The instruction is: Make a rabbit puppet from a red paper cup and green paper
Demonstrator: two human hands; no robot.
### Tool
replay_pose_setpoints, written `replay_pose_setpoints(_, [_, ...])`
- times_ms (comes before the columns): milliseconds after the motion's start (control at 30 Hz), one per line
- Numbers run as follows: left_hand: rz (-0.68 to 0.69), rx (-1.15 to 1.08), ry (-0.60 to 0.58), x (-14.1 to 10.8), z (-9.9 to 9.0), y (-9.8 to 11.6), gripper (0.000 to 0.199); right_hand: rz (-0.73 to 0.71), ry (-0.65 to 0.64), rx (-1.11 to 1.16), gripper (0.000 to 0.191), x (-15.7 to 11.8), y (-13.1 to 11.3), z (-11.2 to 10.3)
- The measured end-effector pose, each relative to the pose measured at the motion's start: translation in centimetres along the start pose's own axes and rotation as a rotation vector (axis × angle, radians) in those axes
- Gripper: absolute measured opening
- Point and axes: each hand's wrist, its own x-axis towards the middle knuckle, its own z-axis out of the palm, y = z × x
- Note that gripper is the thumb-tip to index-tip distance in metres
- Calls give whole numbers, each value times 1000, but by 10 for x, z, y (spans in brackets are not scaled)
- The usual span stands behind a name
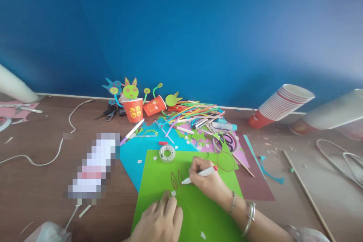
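Here's the right hand (205, 181), pinching a white marker pen (202, 173) with a red end, grip closed firmly round the barrel over the upper part of the green paper sheet (198, 211), nib right at the second of two pointed, leaf-shaped outlines (174, 180)! The first has a smaller shape drawn inside it, and a big circle outline (226, 161) sits near the sheet's far right corner. Down at the sheet's near left, the left hand (160, 217) lies spread with fingers bent, grasping nothing, fingertips just beside a small white scrap (173, 193). On the sheet's far edge rests a roll of clear tape (167, 160), with a red pen cap (163, 143) just beyond. Blue paper (132, 153) pokes out from the sheet's left side, maroon paper (258, 187) from its right. Beyond the sheet, what a jumble: a heap of coloured straws (195, 110), one red paper cup (133, 110) upright below a green rabbit-eared face (131, 91), and another red cup (154, 106) tilted. Off the sheet's far right leans a stack of paper cups (279, 104); nearer, on that same side, lies a long wooden stick (307, 193). Left of the sheet, a pixelated object (93, 166) can't be made out.
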Motion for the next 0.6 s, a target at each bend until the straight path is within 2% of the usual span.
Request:
replay_pose_setpoints(467, [-2,-2,-40,2,-3,0,14,6,74,-17,20,2,1,1])
replay_pose_setpoints(600, [11,4,0,0,1,0,13,-5,81,-30,19,2,1,1])
